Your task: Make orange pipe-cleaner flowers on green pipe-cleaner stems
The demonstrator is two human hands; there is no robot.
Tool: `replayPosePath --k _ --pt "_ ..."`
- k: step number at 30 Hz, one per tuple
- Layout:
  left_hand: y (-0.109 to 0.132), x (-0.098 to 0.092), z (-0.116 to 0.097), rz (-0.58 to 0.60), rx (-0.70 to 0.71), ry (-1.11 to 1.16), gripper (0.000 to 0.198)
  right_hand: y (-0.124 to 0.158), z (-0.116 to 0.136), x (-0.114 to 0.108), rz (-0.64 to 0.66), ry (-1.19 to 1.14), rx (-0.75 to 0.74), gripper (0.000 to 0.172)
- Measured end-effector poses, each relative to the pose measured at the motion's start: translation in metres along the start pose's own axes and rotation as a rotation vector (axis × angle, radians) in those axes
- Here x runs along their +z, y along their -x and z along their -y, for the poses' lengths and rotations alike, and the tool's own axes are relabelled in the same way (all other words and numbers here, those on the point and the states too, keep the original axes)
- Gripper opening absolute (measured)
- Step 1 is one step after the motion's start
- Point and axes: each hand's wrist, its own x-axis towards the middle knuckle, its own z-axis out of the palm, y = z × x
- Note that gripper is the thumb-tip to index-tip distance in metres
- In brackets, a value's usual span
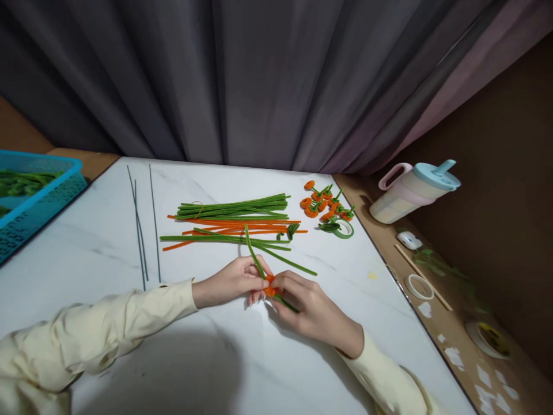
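Note:
My left hand (239, 281) and my right hand (311, 305) meet over the front middle of the table. Between them both pinch a small orange pipe-cleaner pumpkin (270, 286). A green pipe cleaner (254, 253) runs through it, one end sticking up past my left fingers, the other coming out beneath my right fingers. Just beyond my hands lie loose green pipe cleaners (233, 238) and orange pipe cleaners (242, 223). Behind those is a bundle of green pipe cleaners (233, 207). Coiled green leaves (293, 231) rest at the right ends of the strips.
Several orange pumpkins with green stems (322, 202) are heaped at the back right, beside a green tape roll (344, 229). Thin dark wires (154, 225) lie at left, near a blue basket (64, 183). A tumbler (401, 193) and a white tape roll (419, 286) occupy the brown right side.

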Motion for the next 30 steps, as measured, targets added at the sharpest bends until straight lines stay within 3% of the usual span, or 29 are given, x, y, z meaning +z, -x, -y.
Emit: replayPosePath --k 13,19,23,30 --pt "0.0012 0.0022 -0.0032 0.017 -0.012 -0.028 0.018 -0.001 -0.0006 0.004 -0.079 -0.097 0.005 0.02" --pt "0.001 0.0033 -0.0007 0.017 -0.042 -0.041 0.015 0.0001 0.0031 0.0054 -0.044 -0.025 -0.017 0.021" --pt "0.0017 0.0033 -0.0019 0.031 -0.048 -0.016 0.018 0.0008 0.0018 0.0039 -0.002 0.022 -0.037 0.022" --pt "0.0006 0.0007 -0.0089 0.064 -0.04 0.003 0.031 0.0005 -0.0002 -0.0025 -0.055 0.008 -0.043 0.02"
